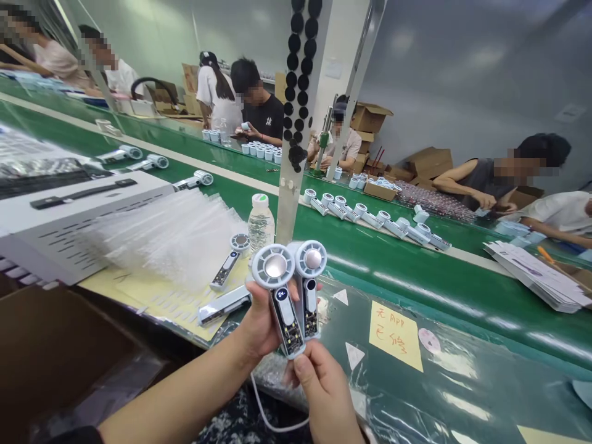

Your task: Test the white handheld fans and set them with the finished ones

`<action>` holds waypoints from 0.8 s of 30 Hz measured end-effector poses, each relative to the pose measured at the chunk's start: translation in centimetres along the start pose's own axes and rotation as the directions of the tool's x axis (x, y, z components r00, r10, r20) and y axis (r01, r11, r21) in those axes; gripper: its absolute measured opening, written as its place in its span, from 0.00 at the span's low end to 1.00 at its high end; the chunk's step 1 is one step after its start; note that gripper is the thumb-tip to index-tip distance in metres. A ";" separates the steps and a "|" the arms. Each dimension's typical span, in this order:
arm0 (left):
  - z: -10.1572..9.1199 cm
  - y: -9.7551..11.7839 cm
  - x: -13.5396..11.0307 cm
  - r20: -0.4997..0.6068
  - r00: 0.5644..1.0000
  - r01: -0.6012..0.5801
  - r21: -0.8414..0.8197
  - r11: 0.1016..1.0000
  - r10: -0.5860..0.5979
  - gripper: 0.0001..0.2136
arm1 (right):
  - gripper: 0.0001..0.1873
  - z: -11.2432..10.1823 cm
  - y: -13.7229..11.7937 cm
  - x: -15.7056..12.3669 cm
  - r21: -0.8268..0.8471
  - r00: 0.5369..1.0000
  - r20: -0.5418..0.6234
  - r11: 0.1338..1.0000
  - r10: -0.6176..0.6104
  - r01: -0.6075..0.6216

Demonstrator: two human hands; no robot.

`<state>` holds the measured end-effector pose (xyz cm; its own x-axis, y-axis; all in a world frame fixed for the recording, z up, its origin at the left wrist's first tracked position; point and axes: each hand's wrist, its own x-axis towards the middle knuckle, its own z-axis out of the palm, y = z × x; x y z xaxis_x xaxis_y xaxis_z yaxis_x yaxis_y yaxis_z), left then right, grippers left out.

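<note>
Two light blue handheld fans stand upright side by side in front of me. The front handheld fan [276,265] has a lit round display and a circuit board showing in its handle. Just behind it to the right is the second handheld fan [311,259], its display dark. My left hand [259,320] is closed around the handles from the left. At the bottom end of the front fan, my right hand [319,376] pinches with thumb and fingers. A white cable [263,410] loops below my hands; its upper end is hidden. Another handheld fan [224,305] lies left of my left hand.
A clear bottle [261,222] stands behind the fans, near a metal post [289,209]. Plastic sleeves [161,234] lie beside a white case [92,216]. Several fans [361,211] line the green conveyor [393,271]. A yellow note [396,336] lies at right. Co-workers sit across.
</note>
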<state>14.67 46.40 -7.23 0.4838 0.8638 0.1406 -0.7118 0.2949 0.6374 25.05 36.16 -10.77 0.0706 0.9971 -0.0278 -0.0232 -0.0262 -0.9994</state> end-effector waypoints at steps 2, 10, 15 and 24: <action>0.3 0.2 -0.1 -0.013 1.000 -0.005 -0.035 0.999 0.004 0.30 | 0.25 -0.1 -0.2 0.0 -0.083 0.995 -0.001 0.991 -0.104 0.103; 1.2 0.8 0.1 -0.057 0.998 -0.006 -0.126 0.992 -0.001 0.28 | 0.25 -0.3 -0.4 0.4 0.006 0.989 -0.047 0.990 -0.142 0.143; 0.8 0.1 0.2 0.002 1.000 -0.021 -0.053 0.998 0.021 0.29 | 0.29 -0.6 -0.4 0.6 0.100 0.991 -0.106 0.992 0.083 -0.073; 0.1 -0.3 0.6 0.068 0.994 -0.084 0.056 0.995 0.080 0.30 | 0.27 -1.5 -0.8 0.9 0.076 0.995 -0.082 0.996 0.054 -0.047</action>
<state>15.25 46.83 -7.29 0.4588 0.8548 0.2424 -0.7204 0.1982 0.6646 26.59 36.94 -10.04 0.1512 0.9850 -0.0830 -0.1021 -0.0680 -0.9925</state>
